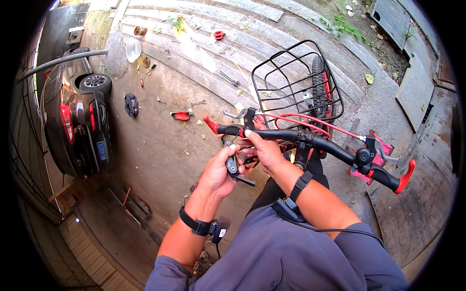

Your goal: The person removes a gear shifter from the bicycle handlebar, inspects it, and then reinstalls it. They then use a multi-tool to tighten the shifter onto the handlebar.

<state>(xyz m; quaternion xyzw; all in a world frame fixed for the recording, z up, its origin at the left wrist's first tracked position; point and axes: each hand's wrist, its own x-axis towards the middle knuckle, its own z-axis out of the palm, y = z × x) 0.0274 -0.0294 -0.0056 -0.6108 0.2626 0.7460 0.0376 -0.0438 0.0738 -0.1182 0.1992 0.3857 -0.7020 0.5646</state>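
Note:
In my left hand (219,167), closed round it, is a black folding multi-tool (232,164). One dark bit points up toward the underside of the handlebar, beside the left brake lever (238,114); whether its tip sits in a screw is hidden. My right hand (268,151) grips the black handlebar (279,134) just inside the left grip (230,130), thumb on top by a red ring. That grip ends in a red bar end (210,124). Red cables run from the levers across the front of the bicycle.
A black wire basket (297,82) sits over the front wheel (319,77). The right bar end (405,177) juts out to the right. Loose wrenches (228,77), a red-and-black part (181,115) and a red pedal (219,35) lie on the ground. A dark car (80,114) stands left.

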